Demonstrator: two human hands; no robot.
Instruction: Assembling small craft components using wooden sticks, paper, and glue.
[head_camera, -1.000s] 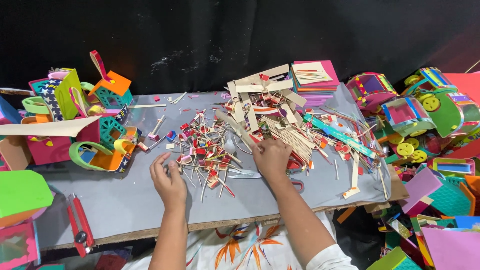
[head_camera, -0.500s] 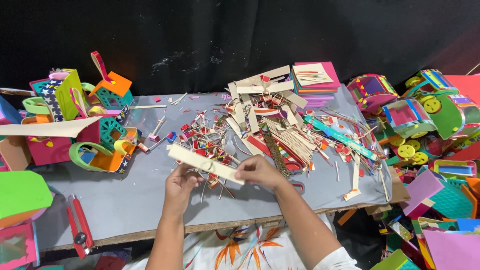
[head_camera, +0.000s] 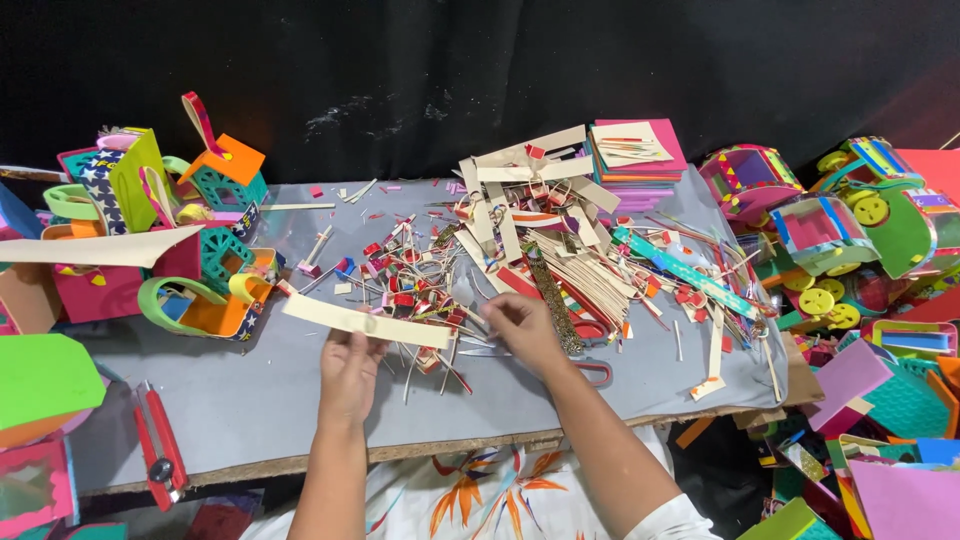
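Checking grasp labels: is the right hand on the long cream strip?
No: only the left hand holds the cream strip; the right hand is in the scrap pile.

Craft workshop: grey worktable (head_camera: 250, 400) heaped with paper scraps (head_camera: 520, 255); coloured handmade boxes (head_camera: 200, 260) left of heap, paper toy cars (head_camera: 850, 230) right, red cutter (head_camera: 158, 448) front-left.
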